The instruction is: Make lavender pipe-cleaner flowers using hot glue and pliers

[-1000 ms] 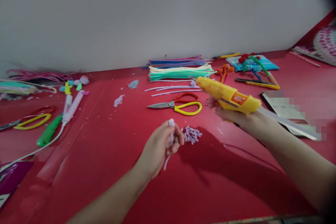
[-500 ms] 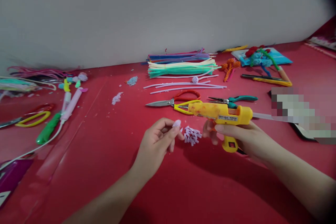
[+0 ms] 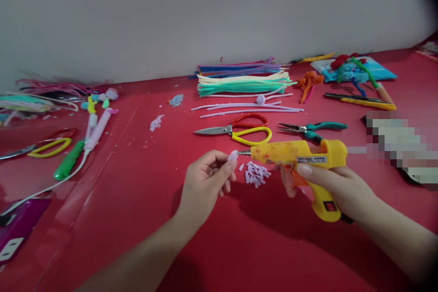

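Between the thumb and fingers of my left hand (image 3: 208, 178) is pinched a small pale lilac fuzzy piece (image 3: 233, 155), seemingly of pipe cleaner. My right hand (image 3: 337, 187) grips a yellow hot glue gun (image 3: 297, 153), a glue stick (image 3: 356, 150) poking out of its back. The metal nozzle points left and meets the lilac piece, or nearly so; contact is hard to make out. Just below the gun's barrel lies a little heap of cut lilac pipe cleaner bits (image 3: 256, 174). Red-and-yellow-handled scissors (image 3: 215, 131) and green-handled pliers (image 3: 310, 128) rest behind the gun.
Lilac pipe cleaners (image 3: 253, 112) and bundled green and cream ones (image 3: 242, 84) lie at the back. An orange pipe cleaner figure (image 3: 308, 83) is to their right. On the left are a second pair of scissors (image 3: 51, 146), a green-handled tool (image 3: 68, 160) and a purple box (image 3: 25, 226).
The glue gun has come down and levelled, its nozzle now at the lilac piece instead of over the scissors' handles. My left hand keeps its pinch. The view has shifted slightly.
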A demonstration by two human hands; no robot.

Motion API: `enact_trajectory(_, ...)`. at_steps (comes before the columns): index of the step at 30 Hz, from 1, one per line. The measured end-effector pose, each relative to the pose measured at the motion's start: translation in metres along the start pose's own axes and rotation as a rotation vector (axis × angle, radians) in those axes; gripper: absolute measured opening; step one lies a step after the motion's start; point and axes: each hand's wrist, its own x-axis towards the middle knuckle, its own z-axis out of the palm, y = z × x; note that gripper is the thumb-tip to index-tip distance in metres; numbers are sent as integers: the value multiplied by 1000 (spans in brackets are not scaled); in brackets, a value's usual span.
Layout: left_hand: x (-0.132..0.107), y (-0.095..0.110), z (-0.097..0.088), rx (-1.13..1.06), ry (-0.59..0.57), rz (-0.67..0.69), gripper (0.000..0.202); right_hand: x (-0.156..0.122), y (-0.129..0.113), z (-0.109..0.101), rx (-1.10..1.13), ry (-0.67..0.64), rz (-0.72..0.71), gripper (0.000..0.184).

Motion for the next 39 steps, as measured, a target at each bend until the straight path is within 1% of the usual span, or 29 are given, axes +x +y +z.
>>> enact_trajectory(3,-1,-1,0,-1,-13,-7,20,0,1,0,16,-14,22,37)
enact_trajectory(11,1,-2,1,14,-19,29,22,3,-2,2,65,-29,8,39)
enact_trajectory(16,-1,-2,1,2,-37,18,19,3,-1,2,79,-22,29,41)
enact_trajectory(23,-1,-2,1,5,-36,36,20,5,-3,2,37,-25,20,41)
enact_trajectory(33,-1,0,1,18,-22,14,21,3,-1,0,33,-48,35,44)
enact_trajectory(39,-1,0,1,19,-21,12,21,3,-2,0,9,-48,47,42)
